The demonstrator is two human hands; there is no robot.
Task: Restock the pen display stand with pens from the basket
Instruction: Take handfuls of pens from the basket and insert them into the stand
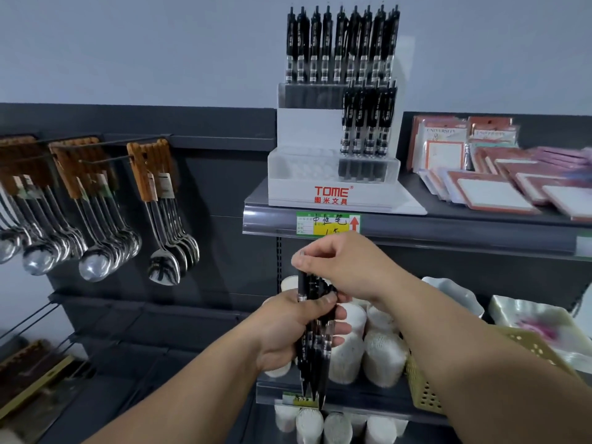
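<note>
Item 1, bundle of pens (315, 363): black barrels with clear grip sections, tips down. I log it below the top shelf (480, 219), gripped round its middle by the left hand (288, 331), fingers wrapped about the lot

Item 2, single pen (302, 283): stands higher than the rest at the bundle's left edge. The right hand (346, 267) pinches its clicker end between thumb and fingertips

Item 3, pen display stand (333, 190): on the top shelf, above both hands. Back row (342, 46) full; front row (368, 123) holds pens on its right side only, and the left sockets (304, 169) are bare

Item 4, basket (423, 395): yellow, perforated, on the lower shelf beside the right forearm. I cannot see inside it

Handling, my judgement: each pen is light, stiff and smooth, apt to slide against its neighbours, so the bundle could fan out or shed one while another is drawn. I would take a pen high, near the clip, leaving the tip end free to find a socket
</note>
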